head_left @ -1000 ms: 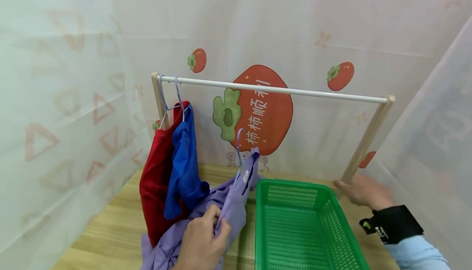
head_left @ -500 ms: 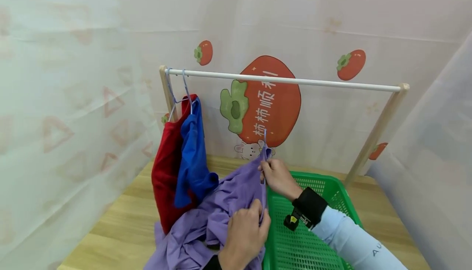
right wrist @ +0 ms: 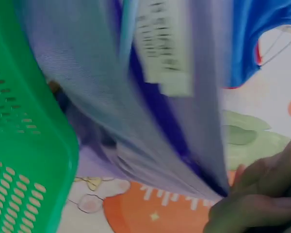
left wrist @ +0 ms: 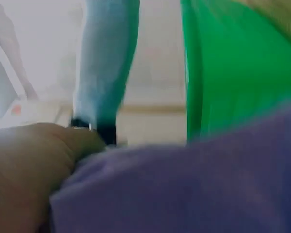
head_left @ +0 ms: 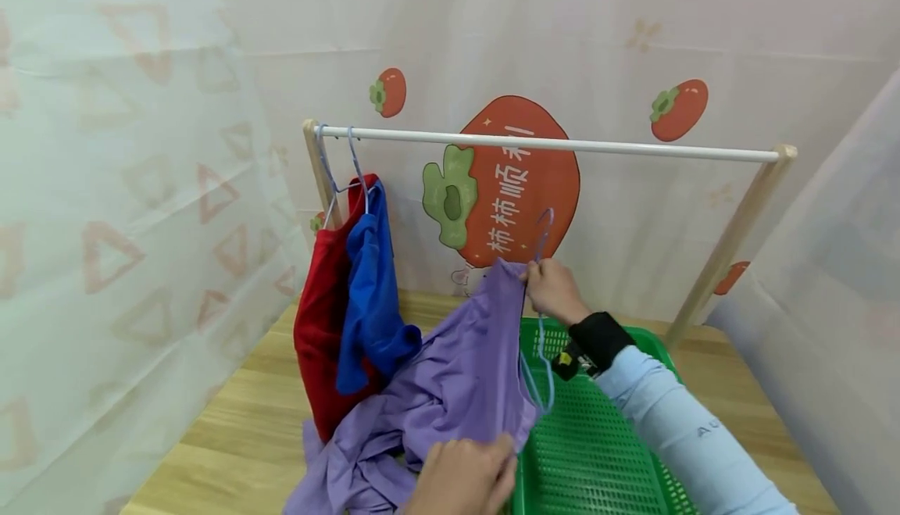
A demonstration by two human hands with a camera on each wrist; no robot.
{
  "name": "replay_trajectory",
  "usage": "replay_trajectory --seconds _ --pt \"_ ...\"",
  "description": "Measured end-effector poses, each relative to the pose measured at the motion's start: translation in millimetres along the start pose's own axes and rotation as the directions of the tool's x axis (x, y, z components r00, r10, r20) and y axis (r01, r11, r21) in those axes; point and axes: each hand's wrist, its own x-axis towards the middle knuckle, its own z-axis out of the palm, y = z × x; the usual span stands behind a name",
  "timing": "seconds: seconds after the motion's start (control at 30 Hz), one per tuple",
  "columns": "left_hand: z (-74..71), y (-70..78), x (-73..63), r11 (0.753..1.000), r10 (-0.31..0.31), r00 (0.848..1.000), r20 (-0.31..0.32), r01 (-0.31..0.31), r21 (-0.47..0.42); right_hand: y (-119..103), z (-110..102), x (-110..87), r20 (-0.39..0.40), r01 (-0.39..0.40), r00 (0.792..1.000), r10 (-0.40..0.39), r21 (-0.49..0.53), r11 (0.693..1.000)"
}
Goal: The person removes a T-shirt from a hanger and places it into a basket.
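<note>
A purple garment [head_left: 450,390] is stretched between both hands, its straight edge running up from front to back, the rest bunched on the table. My left hand [head_left: 464,476] grips the near end of that edge, low in the head view. My right hand [head_left: 554,290] pinches the far corner, and a light blue hanger [head_left: 551,398] passes at its fingers, hook up, lower loop beside the garment's opening. In the right wrist view a white printed label [right wrist: 165,48] shows inside the opening. The left wrist view is blurred; purple cloth [left wrist: 184,189] fills its lower part.
A green basket [head_left: 591,437] stands on the wooden table under the right forearm. Behind it is a rack with a white rail [head_left: 562,144]. A red garment [head_left: 319,327] and a blue garment [head_left: 373,304] hang on hangers at its left end. Printed curtains surround the table.
My right hand has come from the rack's right post to the garment's far corner and hanger. The garment's edge is now lifted and pulled straight, and the left hand has moved right and nearer.
</note>
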Motion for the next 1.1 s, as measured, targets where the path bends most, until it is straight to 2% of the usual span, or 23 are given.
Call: replay_trajectory --seconds 0.07,0.1,0.17,0.27,0.3,0.33,0.4,0.5,0.63,0.7,0.8,0.93,1.1 --pt "-0.9 -14.0 2.7 0.995 -0.097 0.994 -0.054 0.096 -0.019 -3.6 -12.4 -8.1 0.061 -0.022 0.998 0.02 0.029 0.999" --pt "-1.0 -22.5 5.7 0.987 -0.154 0.985 -0.079 0.15 -0.05 -5.9 -17.3 -13.8 0.087 -0.023 0.996 0.021 0.03 0.999" --pt "3.0 -36.0 17.0 0.952 -0.272 0.96 -0.07 0.257 -0.165 -8.4 -32.0 -32.3 0.128 -0.017 0.992 0.015 0.017 1.0" --pt "15.9 -57.9 35.4 0.885 -0.395 0.915 -0.084 0.354 -0.303 -14.5 -47.7 -64.8 0.168 0.006 0.986 -0.001 -0.031 0.999" --pt "21.0 -64.7 41.0 0.867 -0.417 0.904 -0.094 0.365 -0.339 -16.3 -51.8 -76.8 0.182 0.012 0.983 -0.003 -0.048 0.999" --pt "28.0 -71.7 45.9 0.861 -0.431 0.894 -0.124 0.366 -0.353 -18.5 -55.7 -88.5 0.199 0.008 0.98 0.003 -0.058 0.998" --pt "40.1 -82.4 53.2 0.853 -0.451 0.879 -0.155 0.374 -0.364 -22.1 -63.9 -110.9 0.224 -0.01 0.974 0.026 -0.074 0.997" --pt "58.0 -94.6 59.8 0.846 -0.483 0.86 -0.164 0.41 -0.341 -28.7 -80.5 -139.8 0.244 -0.068 0.966 0.088 -0.089 0.994" --pt "75.6 -104.6 59.6 0.836 -0.521 0.842 -0.14 0.47 -0.284 -40.5 -111.4 -161.7 0.165 -0.076 0.982 0.098 -0.13 0.989" --pt "79.9 -109.4 55.8 0.841 -0.522 0.84 -0.145 0.48 -0.249 -49.0 -127.4 -162.3 0.089 -0.037 0.995 0.054 -0.183 0.983" --pt "85.0 -113.5 50.2 0.864 -0.491 0.857 -0.157 0.456 -0.215 -64.9 -152.2 -149.5 0.005 -0.015 1.0 0.016 -0.262 0.965" --pt "89.9 -115.4 46.2 0.896 -0.43 0.889 -0.158 0.4 -0.191 -85.9 -176.3 -114.6 -0.051 -0.037 0.998 0.023 -0.306 0.951" --pt "91.3 -113.4 47.0 0.912 -0.393 0.913 -0.104 0.374 -0.167 -89.4 -182.5 -66.9 -0.086 -0.064 0.995 0.041 -0.293 0.954"
